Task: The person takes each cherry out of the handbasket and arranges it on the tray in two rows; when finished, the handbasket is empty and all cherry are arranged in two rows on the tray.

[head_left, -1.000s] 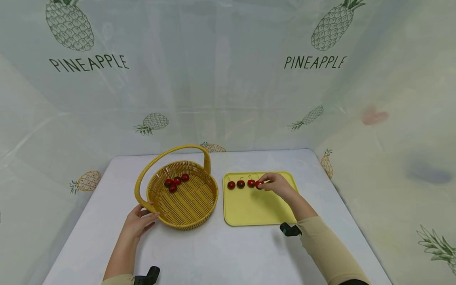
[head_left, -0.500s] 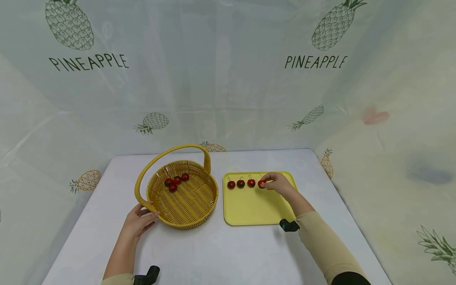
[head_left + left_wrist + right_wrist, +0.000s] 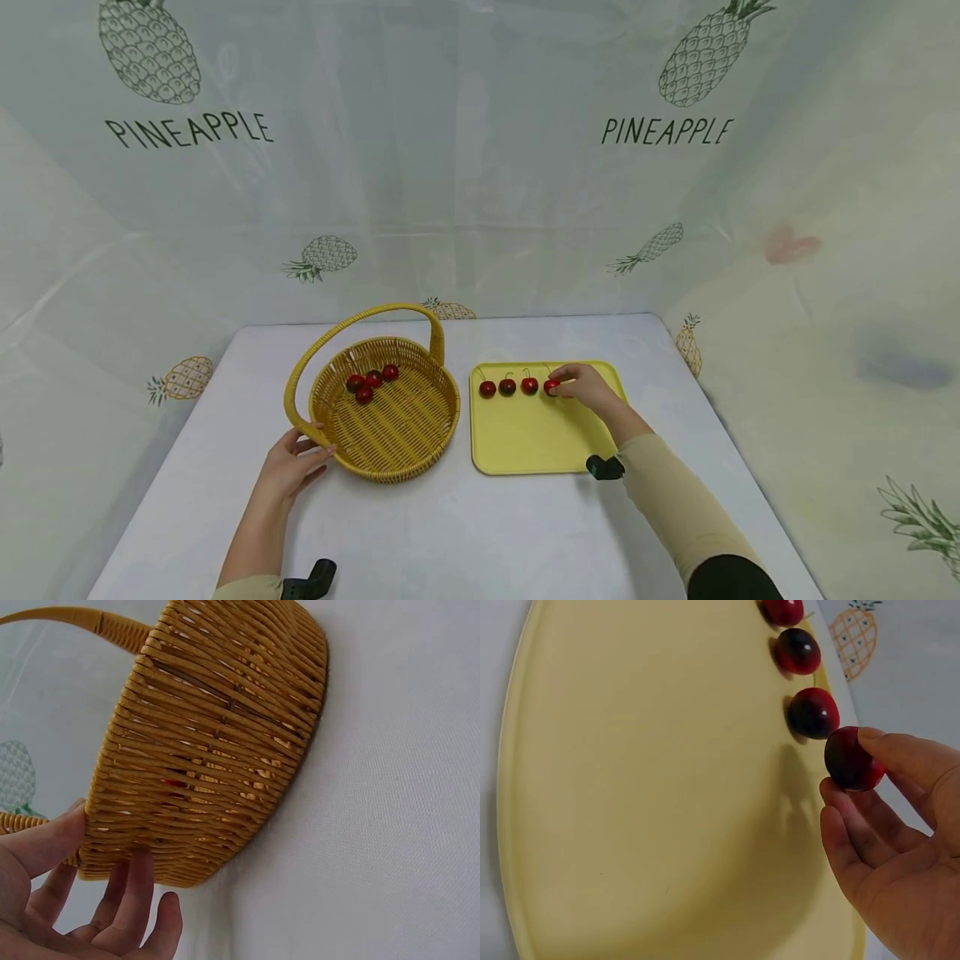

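My left hand (image 3: 288, 468) holds the yellow wicker basket (image 3: 405, 421) at its near left side, by the foot of the handle. In the left wrist view the thumb (image 3: 56, 836) lies at the rim and fingers touch the woven side. Several dark red cherries (image 3: 364, 396) lie together inside the basket. On the yellow tray (image 3: 532, 437), my right hand (image 3: 588, 390) pinches a cherry (image 3: 851, 761) between thumb and fingers, at the right end of a row of three other cherries (image 3: 507, 387). Whether the pinched cherry touches the tray I cannot tell.
Basket and tray stand side by side on a white table (image 3: 450, 533), a narrow gap between them. The basket's tall handle (image 3: 360, 317) arches over its left and back. Behind the table hangs a pale curtain (image 3: 465, 183) printed with pineapples.
My right hand has shifted slightly right with the cherry, so a gap now shows between it and the neighbouring cherry. The left hand and basket have stayed in place.
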